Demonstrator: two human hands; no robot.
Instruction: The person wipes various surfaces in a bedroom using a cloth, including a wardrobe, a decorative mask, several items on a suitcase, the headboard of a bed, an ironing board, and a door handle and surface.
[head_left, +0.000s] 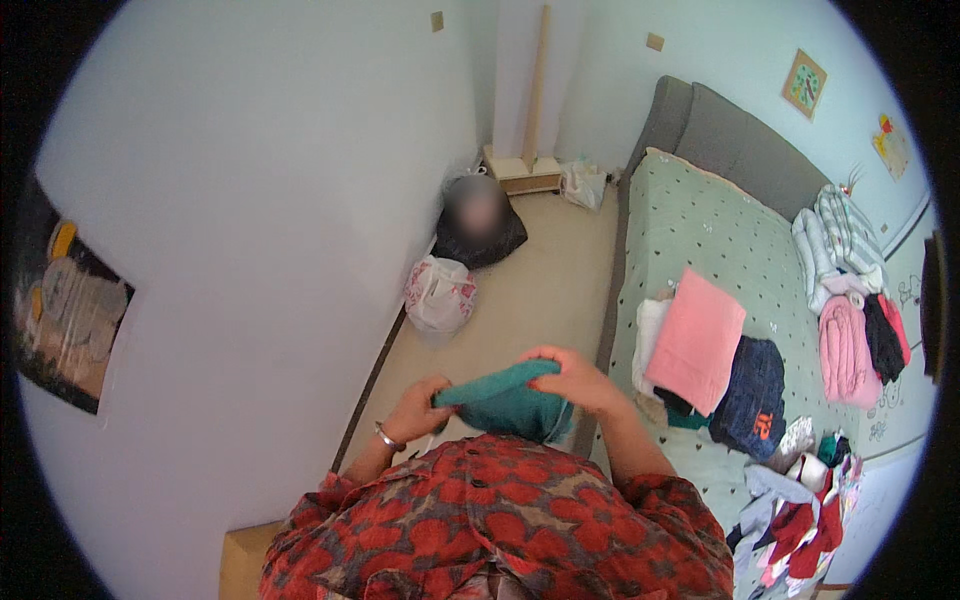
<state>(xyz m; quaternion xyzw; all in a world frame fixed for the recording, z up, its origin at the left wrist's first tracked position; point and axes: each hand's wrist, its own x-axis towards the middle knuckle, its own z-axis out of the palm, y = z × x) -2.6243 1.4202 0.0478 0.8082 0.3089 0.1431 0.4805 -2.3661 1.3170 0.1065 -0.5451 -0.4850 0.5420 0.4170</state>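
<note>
A teal cloth garment (510, 401), folded along its upper edge, is stretched between both hands in front of my chest. My left hand (421, 411), with a silver bracelet at the wrist, grips its left end. The fingers of my right hand (571, 376) hold the upper right corner. The garment's lower part is hidden behind my red flowered shirt. To the right, on the bed, a folded pink cloth (696, 341) lies on top of a stack of folded clothes, beside folded dark blue denim (750, 397) with orange lettering.
The bed (675, 225) with a grey headboard fills the right side. Loose clothes (799, 517) lie in a heap near me; rolled bedding (847, 345) is at its far side. A white plastic bag (440, 296) and a black bag (480, 251) stand by the wall on the left.
</note>
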